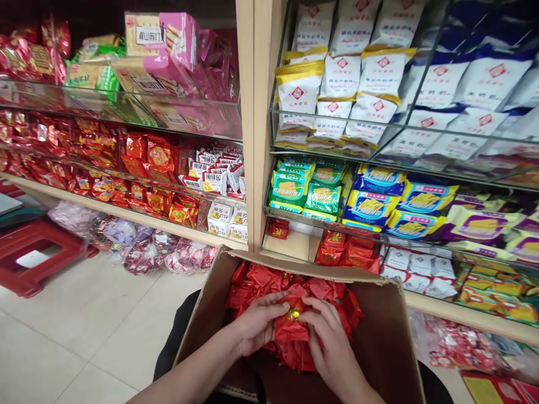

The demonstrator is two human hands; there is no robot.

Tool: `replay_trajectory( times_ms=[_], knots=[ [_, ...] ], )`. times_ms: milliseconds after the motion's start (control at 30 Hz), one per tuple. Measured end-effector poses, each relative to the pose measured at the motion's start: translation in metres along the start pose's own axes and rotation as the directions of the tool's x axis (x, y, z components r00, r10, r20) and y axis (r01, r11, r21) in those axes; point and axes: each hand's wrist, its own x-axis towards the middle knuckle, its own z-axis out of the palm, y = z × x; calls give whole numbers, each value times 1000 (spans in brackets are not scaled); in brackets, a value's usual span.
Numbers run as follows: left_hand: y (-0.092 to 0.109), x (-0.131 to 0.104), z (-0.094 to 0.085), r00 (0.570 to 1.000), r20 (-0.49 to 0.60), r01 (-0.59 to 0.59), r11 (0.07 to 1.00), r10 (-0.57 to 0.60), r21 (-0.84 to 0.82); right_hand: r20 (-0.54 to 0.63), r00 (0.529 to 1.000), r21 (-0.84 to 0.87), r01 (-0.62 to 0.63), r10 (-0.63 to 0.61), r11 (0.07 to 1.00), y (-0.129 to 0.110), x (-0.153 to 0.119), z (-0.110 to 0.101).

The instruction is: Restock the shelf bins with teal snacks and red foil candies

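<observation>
1. We clamp one red packet (289, 330) in the fingers of our left hand (255, 325) and right hand (334, 343), over the carton (381, 317).
2. It looks light, slick, perhaps crumbly; its edges suit us.

Above and left of the left hand (261, 322), a pink box (162, 36) reads "山苏打", its first character unclear; lower, white-and-red packets (213, 174) say "闽味园" and small white packets (219, 213) "苏打饼". Above the right hand (330, 336), white-and-yellow packets (298, 98) show "三牛". Gold print on the red packet (292, 325) between both hands is unreadable
</observation>
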Motion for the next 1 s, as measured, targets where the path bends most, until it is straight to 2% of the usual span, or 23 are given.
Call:
replay_trajectory(
  times_ms=[33, 67, 133, 200, 267, 400, 500, 600, 667, 700, 733, 767, 833, 867, 900, 933, 967, 1000],
  knots=[
    [1, -3, 4, 998, -6, -70, 997, 70, -29, -57, 992, 84, -105, 110, 991, 0, -2, 0],
    [1, -5, 7, 993, -1, -117, 992, 117, -39, -88, 965, 199, -228, 249, 953, 0, -3, 0],
    [1, -9, 13, 986, 26, -166, 986, 166, -28, -27, 872, 441, -428, 488, 789, -3, -2, 1],
    [1, -11, 17, 980, 38, -195, 980, 196, -25, 90, 815, 580, -510, 573, 635, -6, 1, 2],
    [1, -12, 19, 978, 30, -203, 979, 204, -34, 148, 816, 616, -518, 560, 593, -10, 4, 3],
    [3, -15, 20, 981, 5, -196, 980, 196, 24, 123, 865, 594, -457, 486, 662, -11, 8, 2],
    [4, -17, 22, 967, 21, -256, 964, 255, 71, 79, 900, 541, -400, 429, 740, -12, 10, -4],
    [13, -21, 26, 948, 26, -317, 935, 317, 159, 91, 941, 403, -334, 325, 852, -20, 19, -18],
    [27, -26, 24, 920, 5, -374, 877, 391, 301, 78, 974, 253, -223, 210, 941, -25, 32, -32],
    [36, -29, 21, 890, -5, -419, 822, 456, 387, 53, 988, 165, -150, 143, 975, -27, 41, -39],
    [47, -32, 16, 842, -11, -468, 741, 539, 481, 18, 997, 76, -75, 73, 994, -27, 50, -45],
    [59, -34, 9, 771, -10, -512, 629, 637, 586, -18, 1000, -13, -7, 7, 1000, -25, 61, -50],
    [82, -35, -11, 576, 43, -514, 321, 816, 796, -43, 995, -165, 80, -88, 983, -15, 84, -54],
    [92, -35, -22, 483, 93, -452, 156, 871, 878, -12, 995, -224, 96, -102, 970, -8, 96, -53],
    [100, -33, -33, 418, 143, -359, 18, 897, 933, 46, 995, -275, 95, -86, 957, 1, 109, -49],
    [105, -30, -43, 393, 177, -261, -75, 902, 963, 116, 993, -328, 74, -38, 942, 9, 122, -44],
    [108, -26, -51, 407, 189, -182, -124, 894, 976, 181, 983, -385, 40, 33, 922, 18, 135, -37],
    [108, -21, -58, 447, 181, -127, -138, 876, 982, 229, 967, -446, 0, 114, 895, 28, 148, -29]
  ],
)
